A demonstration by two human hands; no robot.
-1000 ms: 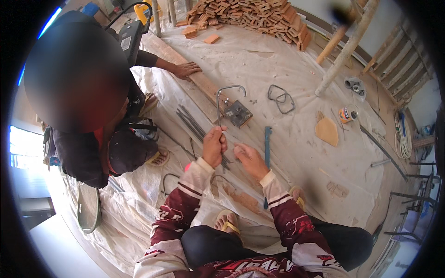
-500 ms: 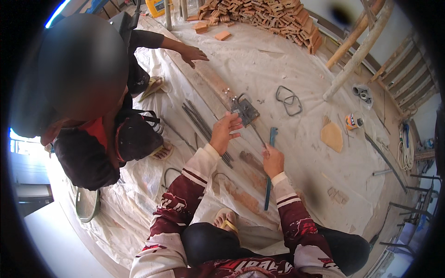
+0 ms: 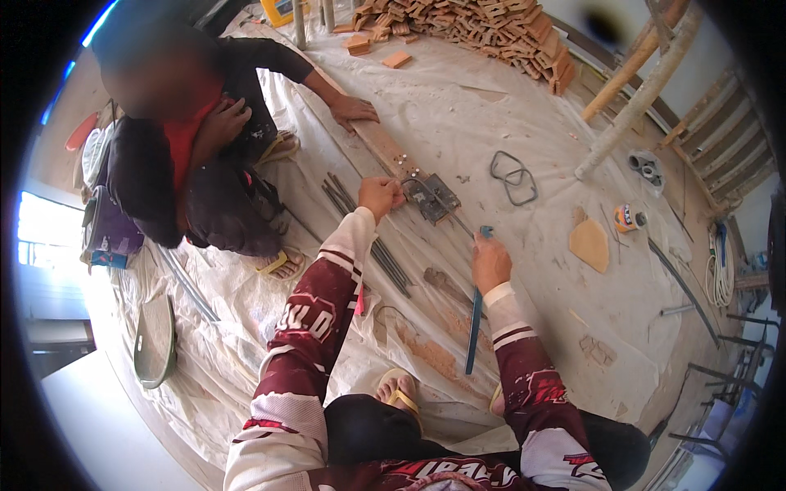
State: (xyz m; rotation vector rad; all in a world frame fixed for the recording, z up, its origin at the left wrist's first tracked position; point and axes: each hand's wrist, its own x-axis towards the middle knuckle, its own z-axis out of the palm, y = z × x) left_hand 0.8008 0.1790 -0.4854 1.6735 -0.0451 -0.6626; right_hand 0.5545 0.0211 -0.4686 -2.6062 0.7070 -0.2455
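Note:
A thin steel rod (image 3: 464, 224) runs across a dark metal bending plate (image 3: 431, 199) fixed on a wooden plank. My right hand (image 3: 491, 263) is closed around the rod's near end, just right of the plate. At the plate's left edge, my left hand (image 3: 381, 196) has its fingers closed on the rod's bent end. A blue metal bar (image 3: 474, 331) lies on the sheet, passing partly beneath my right hand. Small bright bits sit on the plank beside the plate.
A co-worker (image 3: 221, 155) squats at the left, one hand (image 3: 354, 112) on the plank (image 3: 372, 139). Several straight rods (image 3: 381, 262) lie left of the plate, with bent rod frames (image 3: 514, 178) to its right. Bricks (image 3: 491, 33) are piled behind. A can (image 3: 626, 218) stands right.
My left hand has moved left and closed from spread fingers onto the rod's bent end. My right hand has shifted slightly right. The co-worker's hand has come down onto the plank.

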